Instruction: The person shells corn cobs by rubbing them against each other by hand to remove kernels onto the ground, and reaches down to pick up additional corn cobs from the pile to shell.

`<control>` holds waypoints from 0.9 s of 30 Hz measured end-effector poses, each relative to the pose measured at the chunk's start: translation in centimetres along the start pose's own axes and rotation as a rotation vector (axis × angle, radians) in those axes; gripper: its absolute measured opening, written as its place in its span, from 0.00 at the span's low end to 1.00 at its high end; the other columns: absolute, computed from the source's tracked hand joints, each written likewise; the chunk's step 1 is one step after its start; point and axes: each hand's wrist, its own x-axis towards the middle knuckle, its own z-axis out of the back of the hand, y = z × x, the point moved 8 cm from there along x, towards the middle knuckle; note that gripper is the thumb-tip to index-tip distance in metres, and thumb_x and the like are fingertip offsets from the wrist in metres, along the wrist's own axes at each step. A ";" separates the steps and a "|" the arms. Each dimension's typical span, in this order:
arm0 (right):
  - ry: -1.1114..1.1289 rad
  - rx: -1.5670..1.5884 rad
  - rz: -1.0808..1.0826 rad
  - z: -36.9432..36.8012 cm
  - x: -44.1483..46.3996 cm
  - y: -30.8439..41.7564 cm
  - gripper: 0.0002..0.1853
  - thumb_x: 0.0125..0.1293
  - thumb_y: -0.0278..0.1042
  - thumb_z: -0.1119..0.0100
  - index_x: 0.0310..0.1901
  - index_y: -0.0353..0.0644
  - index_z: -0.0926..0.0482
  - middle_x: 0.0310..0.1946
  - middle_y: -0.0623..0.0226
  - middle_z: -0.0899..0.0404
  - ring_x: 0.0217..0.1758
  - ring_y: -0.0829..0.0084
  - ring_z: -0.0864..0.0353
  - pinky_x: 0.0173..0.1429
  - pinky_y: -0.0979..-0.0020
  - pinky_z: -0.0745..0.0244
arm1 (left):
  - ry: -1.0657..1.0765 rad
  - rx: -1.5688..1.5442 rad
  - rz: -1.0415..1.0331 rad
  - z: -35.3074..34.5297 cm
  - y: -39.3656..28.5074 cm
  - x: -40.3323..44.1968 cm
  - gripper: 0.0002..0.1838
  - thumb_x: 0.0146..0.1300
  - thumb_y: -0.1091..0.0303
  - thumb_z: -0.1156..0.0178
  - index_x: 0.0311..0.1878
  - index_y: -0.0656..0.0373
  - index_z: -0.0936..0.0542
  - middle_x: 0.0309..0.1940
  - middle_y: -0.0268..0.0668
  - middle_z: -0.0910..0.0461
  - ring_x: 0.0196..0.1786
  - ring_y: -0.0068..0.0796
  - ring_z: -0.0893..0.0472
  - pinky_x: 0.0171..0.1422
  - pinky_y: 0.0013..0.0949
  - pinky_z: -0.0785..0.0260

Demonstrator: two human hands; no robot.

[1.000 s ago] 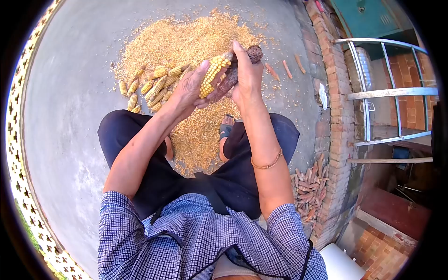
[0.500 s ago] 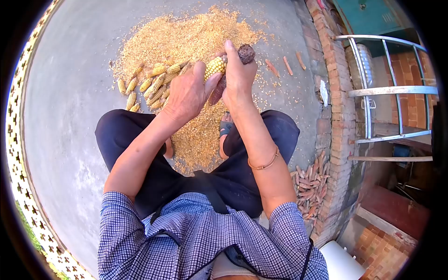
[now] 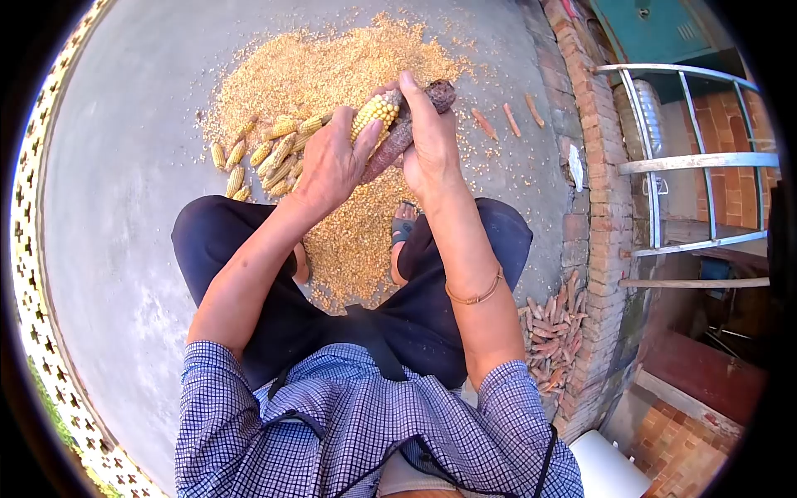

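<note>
My left hand is closed around a yellow corn cob, its kernels showing between thumb and fingers. In my right hand is a bare, reddish-brown corncob, gripped with the thumb laid along it. The bare cob slants across the yellow one, and the two appear to touch. Below both hands, loose kernels cover the floor between my feet. Several unshelled cobs lie just left of my left hand. The fingers' undersides are hidden.
A wide heap of kernels spreads ahead on the grey floor. A few bare cobs lie to the right, and a pile of them rests against the low brick edging. Beyond stands a metal rack.
The bare cob has swung so more of its length shows below the yellow cob. The yellow cob has tilted and shifted slightly left, and my hands are a little farther apart.
</note>
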 end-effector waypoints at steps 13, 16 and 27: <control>-0.231 -0.302 0.260 1.1 1.4 0.1 0.16 0.63 0.41 0.33 0.26 0.37 0.24 0.24 0.71 0.23 0.25 0.76 0.25 0.31 0.68 0.31 | 0.322 -1.037 0.466 -3.4 0.4 -0.7 0.28 0.75 0.42 0.58 0.45 0.61 0.25 0.21 0.31 0.28 0.17 0.17 0.35 0.18 0.23 0.46; -0.159 -0.216 0.091 0.1 0.5 0.1 0.15 0.63 0.42 0.32 0.29 0.38 0.22 0.24 0.72 0.22 0.26 0.77 0.25 0.34 0.69 0.28 | 0.320 -1.197 0.525 -3.2 1.6 -0.8 0.28 0.76 0.43 0.59 0.44 0.61 0.24 0.21 0.32 0.26 0.18 0.18 0.32 0.17 0.23 0.46; 0.234 -0.444 0.284 -3.6 -1.8 0.0 0.37 0.64 0.43 0.33 0.65 0.26 0.37 0.52 0.55 0.23 0.56 0.70 0.24 0.59 0.70 0.28 | 0.124 -1.311 0.475 -2.3 1.8 0.4 0.26 0.78 0.50 0.61 0.58 0.65 0.28 0.44 0.39 0.22 0.43 0.27 0.21 0.48 0.34 0.26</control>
